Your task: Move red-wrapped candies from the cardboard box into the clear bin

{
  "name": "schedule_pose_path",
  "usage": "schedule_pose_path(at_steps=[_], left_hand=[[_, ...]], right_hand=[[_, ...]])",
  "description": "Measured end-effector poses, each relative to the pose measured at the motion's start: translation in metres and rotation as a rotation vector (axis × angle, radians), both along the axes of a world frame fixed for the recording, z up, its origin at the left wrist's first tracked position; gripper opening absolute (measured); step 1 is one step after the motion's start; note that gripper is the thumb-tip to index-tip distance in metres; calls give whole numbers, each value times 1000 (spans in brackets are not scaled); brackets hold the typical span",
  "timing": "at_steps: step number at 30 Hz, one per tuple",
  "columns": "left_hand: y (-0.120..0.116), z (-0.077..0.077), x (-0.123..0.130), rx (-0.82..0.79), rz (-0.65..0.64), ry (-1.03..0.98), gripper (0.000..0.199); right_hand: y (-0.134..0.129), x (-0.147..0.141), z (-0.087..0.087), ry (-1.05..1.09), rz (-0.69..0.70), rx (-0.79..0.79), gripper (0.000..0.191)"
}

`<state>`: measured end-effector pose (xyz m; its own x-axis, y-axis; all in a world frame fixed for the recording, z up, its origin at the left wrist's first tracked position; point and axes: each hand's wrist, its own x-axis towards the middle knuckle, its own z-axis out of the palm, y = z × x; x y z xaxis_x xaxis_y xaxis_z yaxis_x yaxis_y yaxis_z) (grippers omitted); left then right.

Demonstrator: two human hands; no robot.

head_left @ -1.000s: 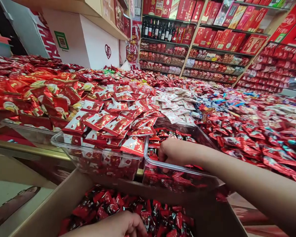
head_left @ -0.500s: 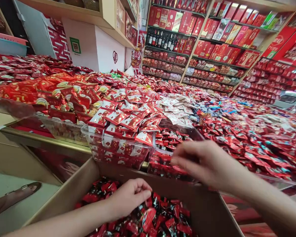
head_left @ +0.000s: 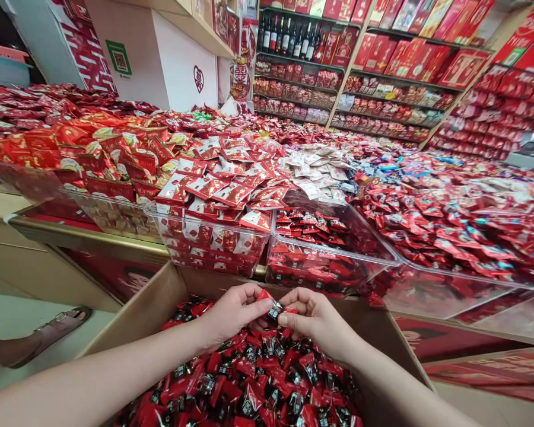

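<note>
A red and black wrapped candy (head_left: 275, 310) is pinched between my two hands, over an open cardboard box. My left hand (head_left: 237, 314) grips its left end with thumb and forefinger. On its other end, the thumb and fingers of my right hand (head_left: 315, 323) are closed. Beneath them, many candies in the same red and black wrappers (head_left: 253, 385) fill the cardboard box (head_left: 129, 320). Just beyond the box stands a clear plastic bin (head_left: 333, 252), partly filled with similar red and black packets.
Left of that bin, another clear bin (head_left: 204, 228) is heaped with red and white packets. More bins of red packets (head_left: 436, 219) spread to the right. Shelves with bottles (head_left: 289, 38) and red boxes line the back. A person's sandaled foot (head_left: 56, 332) is at the lower left.
My right hand has come down and left from above the clear bin to meet my left hand. Both now hold one candy. The view has tilted downward.
</note>
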<state>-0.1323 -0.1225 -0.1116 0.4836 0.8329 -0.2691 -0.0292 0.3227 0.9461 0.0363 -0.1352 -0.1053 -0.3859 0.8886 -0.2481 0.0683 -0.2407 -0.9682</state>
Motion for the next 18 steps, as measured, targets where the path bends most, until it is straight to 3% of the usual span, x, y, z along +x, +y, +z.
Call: schedule_pose_path(at_steps=[3, 8, 11, 15, 18], left_hand=[[2, 0, 0, -51, 12, -43, 25], [1, 1, 0, 109, -10, 51, 23], [-2, 3, 0, 109, -28, 23, 24], [-2, 7, -1, -25, -15, -94, 34], [0, 6, -3, -70, -11, -80, 32]], right_hand=[[0, 3, 0, -11, 2, 40, 26], [-3, 0, 0, -20, 55, 149, 29], [-8, -2, 7, -115, 113, 259, 31], [-21, 5, 45, -301, 134, 395, 14], [-21, 16, 92, -312, -38, 567, 12]])
